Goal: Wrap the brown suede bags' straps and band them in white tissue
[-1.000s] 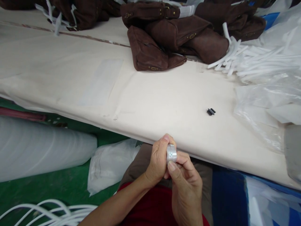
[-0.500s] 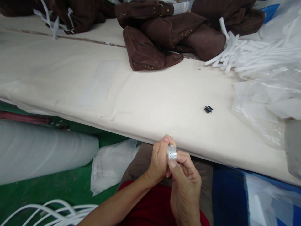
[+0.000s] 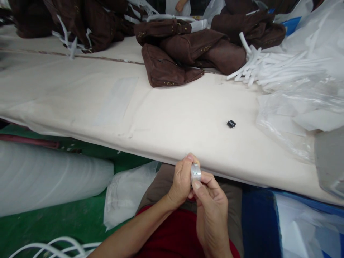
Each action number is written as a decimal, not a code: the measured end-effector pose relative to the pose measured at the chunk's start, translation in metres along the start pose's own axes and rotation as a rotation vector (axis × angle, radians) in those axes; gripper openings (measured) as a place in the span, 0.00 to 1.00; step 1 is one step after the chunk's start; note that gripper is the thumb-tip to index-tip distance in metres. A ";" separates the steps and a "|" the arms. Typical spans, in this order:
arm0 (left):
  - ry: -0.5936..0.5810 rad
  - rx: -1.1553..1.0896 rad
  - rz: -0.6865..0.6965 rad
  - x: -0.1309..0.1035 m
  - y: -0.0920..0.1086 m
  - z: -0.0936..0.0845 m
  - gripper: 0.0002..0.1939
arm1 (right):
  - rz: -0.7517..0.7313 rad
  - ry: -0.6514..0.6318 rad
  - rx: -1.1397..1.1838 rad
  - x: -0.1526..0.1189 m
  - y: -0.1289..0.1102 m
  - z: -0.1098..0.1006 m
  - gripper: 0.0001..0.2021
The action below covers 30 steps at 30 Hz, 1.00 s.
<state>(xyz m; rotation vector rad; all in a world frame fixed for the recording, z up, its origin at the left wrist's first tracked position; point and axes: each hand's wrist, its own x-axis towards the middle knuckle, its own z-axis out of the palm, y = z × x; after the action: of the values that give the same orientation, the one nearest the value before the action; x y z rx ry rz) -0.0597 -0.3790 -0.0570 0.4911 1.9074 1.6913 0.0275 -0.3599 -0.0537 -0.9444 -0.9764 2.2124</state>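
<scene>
A small shiny roll of clear tape (image 3: 196, 172) is held between my two hands, just off the table's near edge. My left hand (image 3: 184, 179) is wrapped round its left side, thumb on top. My right hand (image 3: 212, 200) pinches its lower right edge between thumb and fingers. A small black piece (image 3: 231, 124) lies on the pale table (image 3: 172, 118), up and to the right of my hands.
Brown leather bags (image 3: 172, 68) lie along the table's far side. White cords (image 3: 258, 68) and clear plastic (image 3: 292, 118) are at the right, beside a grey container (image 3: 330, 161). A large wrapped roll (image 3: 53, 175) rests at lower left. Another person's hand (image 3: 180, 5) shows at the top.
The view has tilted up a little and shifted right, and another person's hand now shows at the top. The tape roll has turned slightly between my hands; my grip looks the same.
</scene>
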 end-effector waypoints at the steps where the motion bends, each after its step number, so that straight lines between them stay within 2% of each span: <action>1: -0.009 0.002 0.020 -0.001 -0.001 0.000 0.25 | 0.006 -0.005 0.011 -0.001 -0.001 0.000 0.08; 6: -0.028 -0.021 0.026 -0.003 -0.008 0.000 0.24 | 0.016 -0.012 0.017 0.005 0.001 -0.004 0.13; 9: -0.054 -0.062 -0.018 -0.002 -0.011 0.000 0.25 | -0.033 -0.016 -0.094 0.015 0.001 -0.011 0.19; 12: -0.075 -0.033 0.017 0.003 -0.013 -0.004 0.25 | -0.180 0.035 -0.288 0.019 -0.004 -0.021 0.17; 14: -0.084 -0.004 0.047 0.005 -0.014 -0.007 0.25 | -0.332 0.042 -0.421 0.019 -0.010 -0.025 0.10; 16: -0.099 -0.006 0.037 0.005 -0.013 -0.010 0.24 | -0.459 -0.062 -0.563 0.018 -0.018 -0.027 0.05; 18: -0.117 -0.004 0.018 0.005 -0.009 -0.012 0.24 | -0.523 -0.227 -0.703 0.019 -0.026 -0.027 0.11; 20: -0.129 0.033 0.019 0.004 -0.004 -0.014 0.25 | -0.517 -0.366 -0.802 0.024 -0.035 -0.026 0.13; 23: -0.142 0.077 0.038 0.003 0.004 -0.017 0.26 | -0.436 -0.519 -0.815 0.036 -0.047 -0.025 0.11; 28: -0.121 0.072 0.043 0.001 0.003 -0.022 0.22 | -0.346 -0.640 -0.728 0.051 -0.058 -0.025 0.01; 30: -0.118 0.070 0.035 0.000 0.001 -0.024 0.20 | -0.325 -0.651 -0.735 0.055 -0.061 -0.022 0.04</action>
<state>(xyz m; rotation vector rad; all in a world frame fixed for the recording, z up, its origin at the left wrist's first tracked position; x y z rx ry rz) -0.0747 -0.3976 -0.0549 0.6403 1.8873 1.5845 0.0225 -0.2770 -0.0377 -0.2546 -2.1594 1.9026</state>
